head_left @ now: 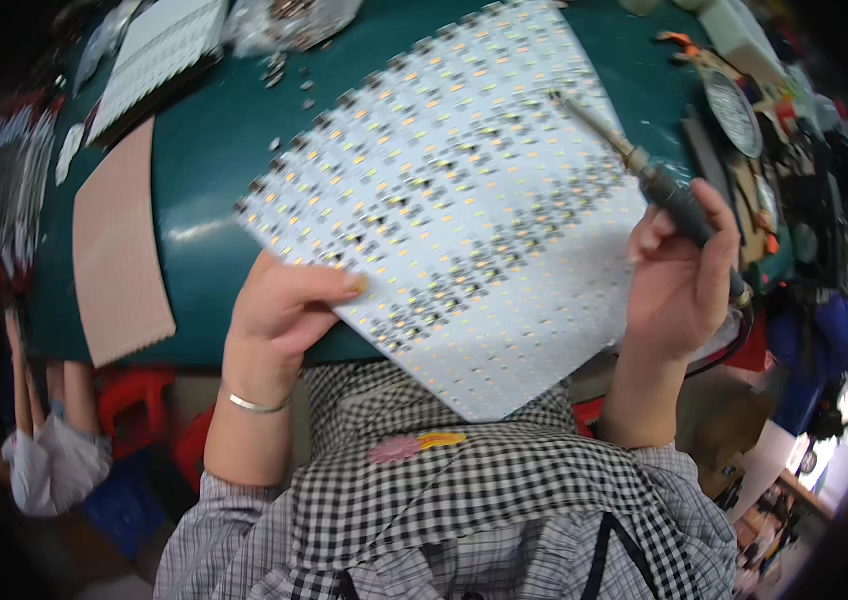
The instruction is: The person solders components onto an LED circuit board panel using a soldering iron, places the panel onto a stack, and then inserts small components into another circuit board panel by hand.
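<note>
My left hand (pixel 289 305) grips the lower left edge of a large white LED circuit board panel (pixel 464 210), thumb on top. Rows of small yellow and dark parts cover the panel, which is held tilted above the table's front edge. In my right hand (pixel 679 270) is a soldering iron (pixel 679 205) with a dark handle, the fingers closed round it. Its metal tip points up and left, over the panel's upper right part; whether it touches the surface I cannot tell.
On the green table (pixel 204 190) lies a pinkish-brown board (pixel 119 250) at left. Behind it are a stack of white panels (pixel 159 60) and a plastic bag (pixel 289 22). Tools and a round metal dish (pixel 732 110) crowd the right side. Another person (pixel 54 450) is at far left.
</note>
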### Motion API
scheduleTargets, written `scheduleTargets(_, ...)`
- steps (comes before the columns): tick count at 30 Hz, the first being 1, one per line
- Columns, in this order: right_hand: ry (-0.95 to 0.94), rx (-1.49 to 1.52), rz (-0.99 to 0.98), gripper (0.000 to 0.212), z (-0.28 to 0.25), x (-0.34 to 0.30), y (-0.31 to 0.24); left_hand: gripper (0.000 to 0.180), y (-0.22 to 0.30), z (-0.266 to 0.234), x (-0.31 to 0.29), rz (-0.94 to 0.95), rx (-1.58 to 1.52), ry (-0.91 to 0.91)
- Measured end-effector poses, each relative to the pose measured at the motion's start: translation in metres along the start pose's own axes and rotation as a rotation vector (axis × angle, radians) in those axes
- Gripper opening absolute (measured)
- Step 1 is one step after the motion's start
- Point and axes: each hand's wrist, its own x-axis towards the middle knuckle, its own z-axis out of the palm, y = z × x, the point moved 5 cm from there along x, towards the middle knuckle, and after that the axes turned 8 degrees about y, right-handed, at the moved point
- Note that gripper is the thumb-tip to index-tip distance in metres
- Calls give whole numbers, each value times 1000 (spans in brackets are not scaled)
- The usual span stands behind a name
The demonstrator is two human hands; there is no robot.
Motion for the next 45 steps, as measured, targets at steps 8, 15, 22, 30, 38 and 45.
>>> scheduleTargets(8, 310, -1378, -915, 27, -88, 94, -41, 73, 2, -8, -6, 69, 33, 66)
scheduleTargets(15, 176, -868, -129, 25, -83, 75, -26, 66, 9, 16, -13, 106, 4, 93)
scheduleTargets(22, -54, -522, 145, 47, 5, 31, -16, 59, 27, 42, -23, 107, 61, 39)
scheduleTargets(30, 6, -162, -317, 50, 30, 74, -73, 35, 65, 93, -52, 671, 357, -79)
scheduleTargets(38, -169, -188, -451, 33, -10, 56, -36, 11, 71, 97, -63, 1295, 823, -25)
scheduleTargets(45, -84, -256, -126, 47, -1, -3, -32, 31, 66, 88, -64, 1237, 962, -51)
